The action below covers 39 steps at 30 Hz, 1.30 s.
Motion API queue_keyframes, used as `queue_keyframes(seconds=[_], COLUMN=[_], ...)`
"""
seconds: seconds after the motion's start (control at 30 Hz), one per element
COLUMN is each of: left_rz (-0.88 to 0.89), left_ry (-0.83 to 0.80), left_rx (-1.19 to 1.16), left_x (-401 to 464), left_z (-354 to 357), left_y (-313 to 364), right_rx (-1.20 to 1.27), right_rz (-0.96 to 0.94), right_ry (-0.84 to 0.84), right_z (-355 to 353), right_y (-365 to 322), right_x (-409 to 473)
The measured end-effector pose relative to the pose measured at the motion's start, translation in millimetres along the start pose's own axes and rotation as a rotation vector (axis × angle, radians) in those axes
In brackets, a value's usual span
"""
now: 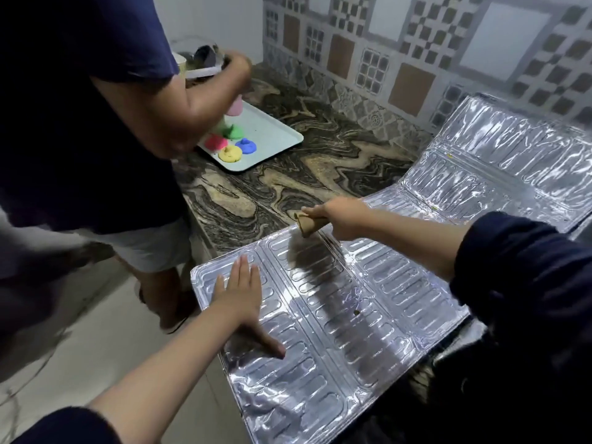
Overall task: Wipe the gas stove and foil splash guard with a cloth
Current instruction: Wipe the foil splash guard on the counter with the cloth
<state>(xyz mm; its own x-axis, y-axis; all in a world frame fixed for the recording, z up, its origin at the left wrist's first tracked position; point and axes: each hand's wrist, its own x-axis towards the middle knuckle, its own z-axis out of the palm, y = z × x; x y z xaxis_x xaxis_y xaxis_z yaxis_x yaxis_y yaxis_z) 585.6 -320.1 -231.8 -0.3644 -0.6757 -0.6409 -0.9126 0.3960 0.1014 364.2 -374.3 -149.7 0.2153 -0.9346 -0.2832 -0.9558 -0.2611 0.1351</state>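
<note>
My left hand (241,294) lies flat and open, palm down, fingers together and thumb spread, pressing on the near-left corner of the embossed silver foil splash guard (336,331). The guard is one folded sheet; I count three panels, joined by creases. The nearest panel lies almost flat over the counter edge and overhangs toward me, the middle one rises toward the wall, and the far one leans against the tiles. Its surface is shiny, ribbed with rows of rounded oblong bumps, and carries a small dark speck (356,313) near the middle of the near panel.

Farther out, my right hand (342,217) is closed around one crumpled brown cloth (309,224), which touches the far edge of the near panel.

Beyond that is the swirled brown-and-black marble counter (304,161), and on it one pale rectangular tray (275,136) holding four coloured lumps of dough: yellow (230,154), blue (246,146), red (216,142) and green (233,131). A second person in a dark shirt (80,107) stands at left, one arm over the tray. The patterned tile wall (416,43) closes the back.
</note>
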Motion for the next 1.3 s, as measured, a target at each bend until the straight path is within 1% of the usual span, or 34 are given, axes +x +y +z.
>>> queue_keyframes(seconds=[0.13, 0.2, 0.27, 0.43, 0.53, 0.7, 0.87, 1.03, 1.17, 1.3], left_rz=[-0.035, -0.006, 0.031, 0.047, 0.032, 0.018, 0.006, 0.017, 0.025, 0.029], left_ry=[-0.018, 0.021, 0.050, 0.107, 0.143, 0.151, 0.149, 0.149, 0.151, 0.141], left_rx=[0.004, 0.011, -0.004, -0.060, -0.059, -0.064, -0.063, -0.080, -0.085, -0.093], left_x=[3.3, 7.1, 10.4, 21.9, 25.5, 24.2, 24.4, 24.1, 24.9, 23.9], left_z=[-1.8, -3.0, -3.1, 1.5, 4.8, 6.7, 8.3, 8.3, 8.8, 8.8], left_y=[8.4, 15.0, 25.2, 51.7, 56.7, 60.6, 59.2, 58.8, 56.3, 56.0], right_rx=[-0.046, -0.126, -0.149, -0.156, -0.165, -0.202, -0.213, -0.191, -0.140, -0.124], right_rz=[-0.083, -0.141, -0.170, -0.152, -0.143, -0.122, -0.204, -0.260, -0.249, -0.292], right_ry=[-0.116, -0.064, -0.048, -0.137, -0.159, -0.204, -0.263, -0.407, -0.527, -0.652], right_z=[42.3, 52.2, 54.8, 55.1, 52.3, 52.4, 55.2, 56.9, 57.4, 48.4], right_y=[-10.2, -10.3, -8.3, -7.9, -6.9, -11.0, -8.6, -0.5, 6.1, 7.8], right_x=[16.9, 18.3, 16.8, 20.5, 20.6, 13.7, -13.6, -53.3, -83.0, -105.4])
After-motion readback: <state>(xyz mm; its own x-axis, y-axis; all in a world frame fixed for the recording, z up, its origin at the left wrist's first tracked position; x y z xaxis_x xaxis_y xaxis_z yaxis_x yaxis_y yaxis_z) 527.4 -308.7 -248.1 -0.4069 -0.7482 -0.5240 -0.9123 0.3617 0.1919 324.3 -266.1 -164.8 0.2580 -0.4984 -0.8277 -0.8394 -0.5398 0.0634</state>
